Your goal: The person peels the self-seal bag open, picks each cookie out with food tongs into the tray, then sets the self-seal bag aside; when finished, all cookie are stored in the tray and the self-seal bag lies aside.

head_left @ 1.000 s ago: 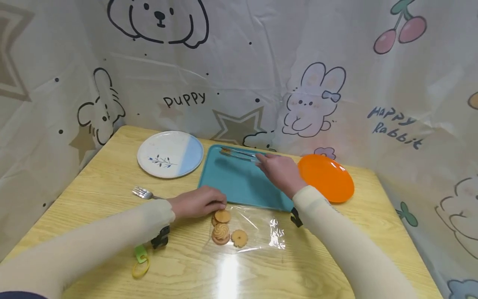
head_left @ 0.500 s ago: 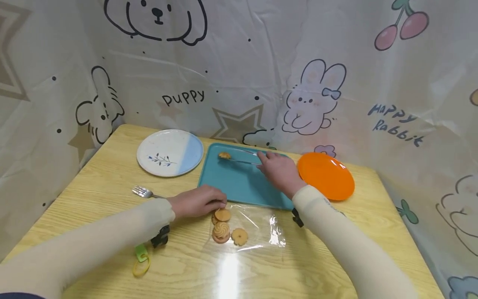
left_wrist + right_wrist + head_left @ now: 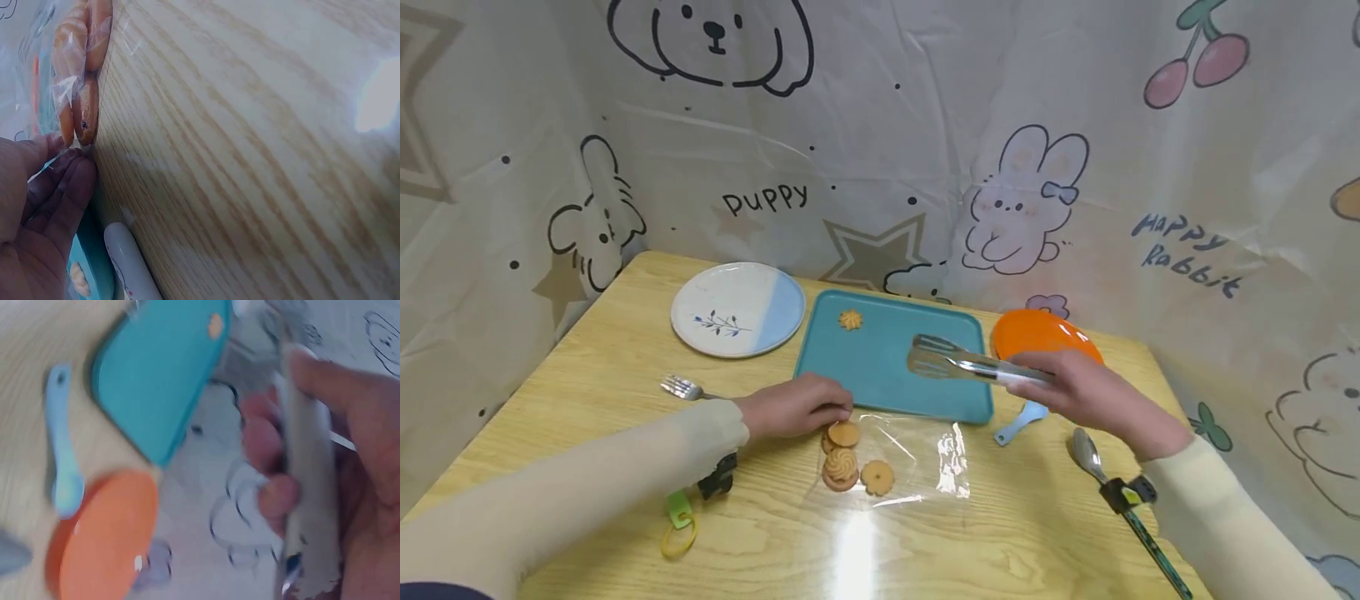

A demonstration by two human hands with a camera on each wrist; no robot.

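My left hand [image 3: 797, 405] pinches the edge of a clear plastic bag [image 3: 917, 458] between thumb and fingers. Several cookies [image 3: 841, 467] lie in the bag, and the left wrist view shows the pinch close beside the cookies [image 3: 87, 112]. In my right hand [image 3: 1086, 392] is a pair of metal tongs [image 3: 962, 362], gripped by the handle. Its slotted ends are spread apart over the right part of the teal tray [image 3: 880, 383], with nothing between them. One small swirl cookie [image 3: 850, 320] sits on the tray near its back left corner.
A white and blue plate [image 3: 722, 312] stands at the back left, with a fork [image 3: 685, 387] in front of it. To the right are an orange plate [image 3: 1037, 329], a light blue spoon [image 3: 1021, 423] and a metal spoon [image 3: 1086, 454]. A green tag with a yellow loop [image 3: 679, 533] lies front left.
The tongs have let go of the swirl cookie, which stays on the tray. My right hand has drawn back to the right and nearer with the tongs. The left hand keeps its place.
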